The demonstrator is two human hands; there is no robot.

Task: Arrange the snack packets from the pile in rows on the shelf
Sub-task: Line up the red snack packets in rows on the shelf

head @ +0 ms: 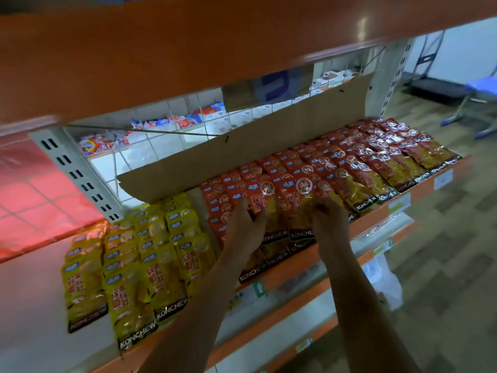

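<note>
Red snack packets (357, 168) lie in overlapping rows across the right half of the shelf (419, 189). Yellow packets (139, 254) lie in rows on the left half. My left hand (246, 227) holds the left edge of a red packet (265, 208) at the front middle of the shelf. My right hand (326, 214) rests with curled fingers on the neighbouring red packet (301, 203). Both packets lie on top of other red ones, and my hands hide their lower parts.
A cardboard sheet (242, 152) stands along the back of the shelf against a wire grid. An orange shelf board (188, 49) hangs close overhead. Lower shelves (295, 297) jut out below. More packets (172, 122) lie behind the grid. A blue chair (481, 87) stands at the far right.
</note>
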